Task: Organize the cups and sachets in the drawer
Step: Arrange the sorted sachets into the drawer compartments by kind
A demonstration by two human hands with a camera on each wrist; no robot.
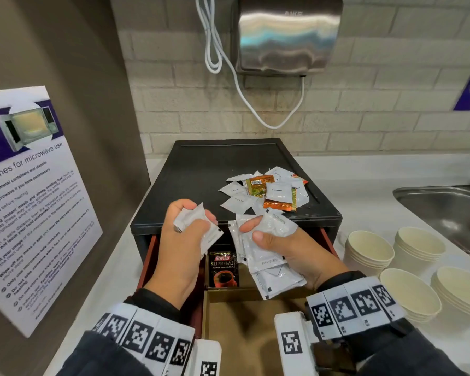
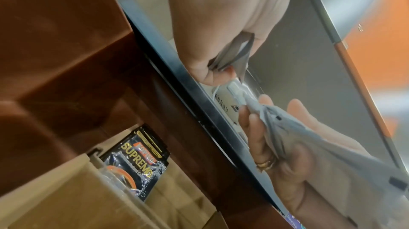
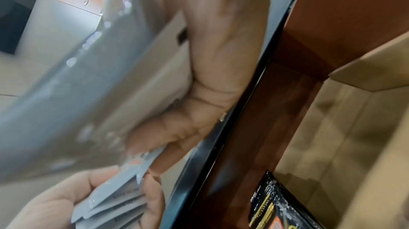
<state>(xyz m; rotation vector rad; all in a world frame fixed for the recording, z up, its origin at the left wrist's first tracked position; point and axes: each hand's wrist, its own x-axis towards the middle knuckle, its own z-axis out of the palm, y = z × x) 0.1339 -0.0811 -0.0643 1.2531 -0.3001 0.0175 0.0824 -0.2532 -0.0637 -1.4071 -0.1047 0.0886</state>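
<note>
A microwave-use notice leans against the wall at the left edge of the tabletop. Just right of it, the left hand hovers over the open drawer, its grip clenched around a crumpled bunch of white sachets whose ends splay down and to the right. Below and between the hands, a black Kopiko coffee sachet stands upright in a rear compartment of the drawer, long axis vertical. The right hand grasps a fanned stack of white sachets, thumb pressed on top, their long axes running from the drawer front toward the wrist. On the black cabinet top behind the hands lies a loose pile of cream and orange sachets. Four stacks of paper cups stand near the right edge, beside the steel sink.
</note>
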